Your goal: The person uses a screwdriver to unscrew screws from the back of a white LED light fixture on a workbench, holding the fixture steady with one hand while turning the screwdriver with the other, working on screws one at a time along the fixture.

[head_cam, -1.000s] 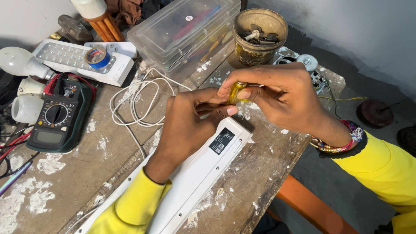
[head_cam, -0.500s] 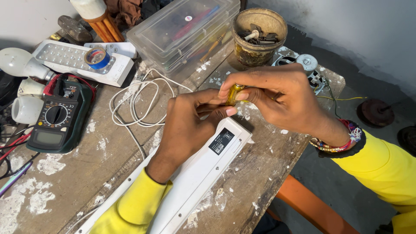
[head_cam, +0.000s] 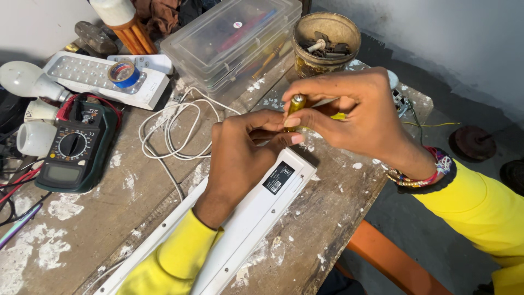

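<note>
A paint-splattered wooden workbench (head_cam: 136, 202) carries a long white light fixture (head_cam: 245, 229) at lower centre, multimeter (head_cam: 73, 147) at left, coiled white cable (head_cam: 174, 131), clear plastic box (head_cam: 229, 38) at top.

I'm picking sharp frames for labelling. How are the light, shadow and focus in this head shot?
Head view: soft, even light with no hard glare; the left hand and right hand are sharp, as is the yellow tool handle they pinch; only faint shadow falls under the hands on the white casing; the multimeter reads crisp; the frame edges bend slightly.
</note>
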Demonstrator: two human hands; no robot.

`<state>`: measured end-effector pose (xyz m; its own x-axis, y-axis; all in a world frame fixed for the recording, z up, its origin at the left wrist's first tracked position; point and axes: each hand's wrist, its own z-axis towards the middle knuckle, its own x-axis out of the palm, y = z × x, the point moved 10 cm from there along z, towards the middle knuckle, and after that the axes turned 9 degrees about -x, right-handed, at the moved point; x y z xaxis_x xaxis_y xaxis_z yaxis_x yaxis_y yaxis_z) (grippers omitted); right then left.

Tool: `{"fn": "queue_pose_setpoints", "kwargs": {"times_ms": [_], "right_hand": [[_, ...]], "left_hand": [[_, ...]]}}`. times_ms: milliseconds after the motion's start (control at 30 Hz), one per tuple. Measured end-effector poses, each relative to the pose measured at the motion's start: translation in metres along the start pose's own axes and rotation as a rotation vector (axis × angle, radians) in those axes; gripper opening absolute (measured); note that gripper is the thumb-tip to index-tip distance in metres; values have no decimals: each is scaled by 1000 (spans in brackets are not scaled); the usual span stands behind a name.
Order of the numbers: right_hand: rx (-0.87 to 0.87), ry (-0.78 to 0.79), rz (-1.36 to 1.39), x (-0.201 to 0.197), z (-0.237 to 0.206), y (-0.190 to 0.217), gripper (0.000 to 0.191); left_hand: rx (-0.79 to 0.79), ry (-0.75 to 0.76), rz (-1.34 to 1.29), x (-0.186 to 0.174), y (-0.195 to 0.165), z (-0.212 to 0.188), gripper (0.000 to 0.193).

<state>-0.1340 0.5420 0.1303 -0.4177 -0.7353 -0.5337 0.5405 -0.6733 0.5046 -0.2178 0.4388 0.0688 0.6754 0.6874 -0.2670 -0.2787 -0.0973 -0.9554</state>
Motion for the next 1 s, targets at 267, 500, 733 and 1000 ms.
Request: {"fn": "queue_pose_setpoints", "kwargs": {"times_ms": [267, 500, 733, 1000], "right_hand": [[13, 64, 182, 3, 0, -5, 27], [-22, 79, -13, -3, 1, 5, 25], [-183, 112, -191, -3, 5, 28, 39], [-126, 27, -145, -9, 8, 26, 34]], "left_hand": [[82, 30, 144, -1, -2, 2, 25], [59, 37, 126, 0, 4, -1, 30], [31, 5, 74, -4, -1, -4, 29], [66, -1, 36, -6, -6, -2, 30]]}}
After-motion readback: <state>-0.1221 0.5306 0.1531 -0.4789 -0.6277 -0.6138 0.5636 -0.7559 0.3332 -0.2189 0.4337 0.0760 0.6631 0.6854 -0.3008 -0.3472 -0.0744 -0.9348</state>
